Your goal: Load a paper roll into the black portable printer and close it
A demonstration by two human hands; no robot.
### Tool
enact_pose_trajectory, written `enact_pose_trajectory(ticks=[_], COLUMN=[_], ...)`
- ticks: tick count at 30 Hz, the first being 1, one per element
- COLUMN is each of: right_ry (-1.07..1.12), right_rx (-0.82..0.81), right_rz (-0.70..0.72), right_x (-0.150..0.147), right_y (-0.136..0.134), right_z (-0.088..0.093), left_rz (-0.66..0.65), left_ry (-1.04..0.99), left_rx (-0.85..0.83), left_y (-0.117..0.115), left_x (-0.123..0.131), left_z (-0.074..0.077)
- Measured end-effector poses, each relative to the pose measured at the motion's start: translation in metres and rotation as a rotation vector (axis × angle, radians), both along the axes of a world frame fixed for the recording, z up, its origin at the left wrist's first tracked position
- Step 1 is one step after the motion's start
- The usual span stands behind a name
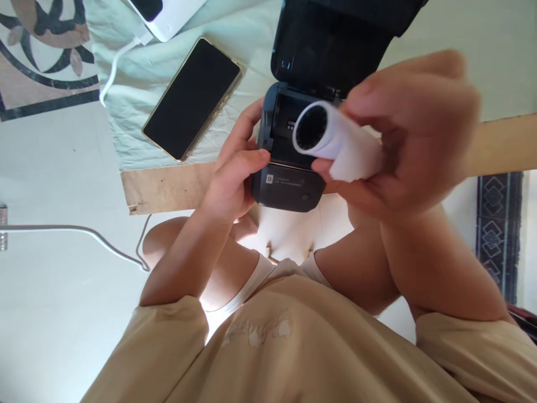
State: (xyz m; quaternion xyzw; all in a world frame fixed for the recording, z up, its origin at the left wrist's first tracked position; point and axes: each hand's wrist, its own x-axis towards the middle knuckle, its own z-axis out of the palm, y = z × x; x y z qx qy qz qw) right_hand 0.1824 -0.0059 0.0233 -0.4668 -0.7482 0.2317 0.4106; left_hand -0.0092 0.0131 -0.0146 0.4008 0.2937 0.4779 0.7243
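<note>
The left hand (pixel 224 187) has its grip clamped on the left side of a black portable label printer (pixel 289 193), thumb on top near the front of its bay, so that the printer sits across the table's near edge, partly jutting past the bare wooden strip (pixel 168 182). The printer's lid (pixel 323 50) is tipped back toward the far edge, exposing the dark bay. The right hand (pixel 419 129), slightly blurred, has its grip closed round a white paper roll (pixel 352 143), held tilted above the bay's right part with its dark hollow core facing left; a loose flap of paper hangs from it. Left of the printer, a smartphone (pixel 193 98) lies dark-screened and slanted on the pale green cloth (pixel 255 39), near the table's left edge. Beyond it, toward the far left, a white device (pixel 176 17) has a white cable (pixel 115 70) plugged in, which trails over the left edge.
</note>
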Motion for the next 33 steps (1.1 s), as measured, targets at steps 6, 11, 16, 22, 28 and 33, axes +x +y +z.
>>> enact_pose_trajectory(ticks=[6,11,16,22,28,33], right_ry=[-0.115,-0.122,-0.171,-0.230,-0.175,-0.157], right_rx=[0.379,0.320,0.256,0.214,0.329,0.350], right_rz=[-0.032,-0.087,-0.095,-0.038,-0.028,0.073], right_x=[-0.014,-0.013,-0.014,-0.013,-0.013,-0.017], right_y=[0.008,0.014,0.014,0.013,0.011,0.006], right_z=[-0.003,-0.003,0.002,0.001,0.001,-0.002], left_rz=[0.035,0.001,-0.018,0.001,0.043,0.073], left_ry=[-0.012,0.009,0.048,0.034,0.016,-0.014], left_rx=[-0.008,-0.072,-0.098,-0.108,-0.139,-0.090], left_y=[-0.001,-0.005,-0.005,-0.004,-0.006,-0.006], left_x=[0.004,0.004,0.001,0.000,0.003,0.007], left_z=[0.003,0.012,0.010,0.008,0.012,0.013])
